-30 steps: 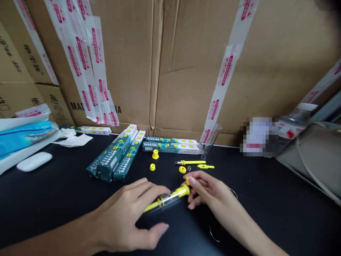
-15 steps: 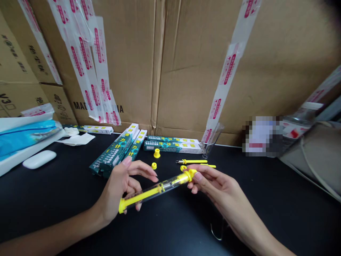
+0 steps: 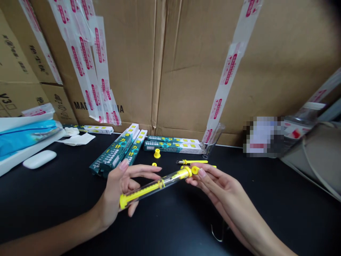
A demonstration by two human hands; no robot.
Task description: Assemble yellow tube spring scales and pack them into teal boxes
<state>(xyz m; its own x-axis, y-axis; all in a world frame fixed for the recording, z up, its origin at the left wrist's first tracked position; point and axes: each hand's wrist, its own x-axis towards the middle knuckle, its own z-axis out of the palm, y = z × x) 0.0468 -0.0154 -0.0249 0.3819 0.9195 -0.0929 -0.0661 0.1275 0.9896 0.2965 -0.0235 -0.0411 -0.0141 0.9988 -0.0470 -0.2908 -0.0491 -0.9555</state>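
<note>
My left hand [image 3: 118, 188] is closed around a clear tubular spring scale [image 3: 149, 190], with a yellow cap at its lower left end, a yellow scale strip and a metal spring inside. The tube tilts up to the right, ending in a yellow collar [image 3: 186, 172]. My right hand [image 3: 213, 181] pinches a small yellow cap [image 3: 195, 170] between thumb and fingers, close beside that collar; whether the two touch I cannot tell. Behind the hands lie a yellow flanged plug [image 3: 157, 153] and a yellow rod with a metal end [image 3: 193, 162]. Another small yellow cap is partly hidden by my left fingers.
Several green-and-white spring scale boxes [image 3: 173, 146] lie at the back against cardboard [image 3: 186, 71]. An empty clear tube [image 3: 214, 140] leans there. A bent wire hook [image 3: 217, 239] lies near my right forearm. At left is a white case [image 3: 39, 159], at right a plastic bottle [image 3: 298, 128].
The small yellow cap in my right hand has come slightly away from the tube's collar and turned. The tube has tilted a little, its lower end rising slightly.
</note>
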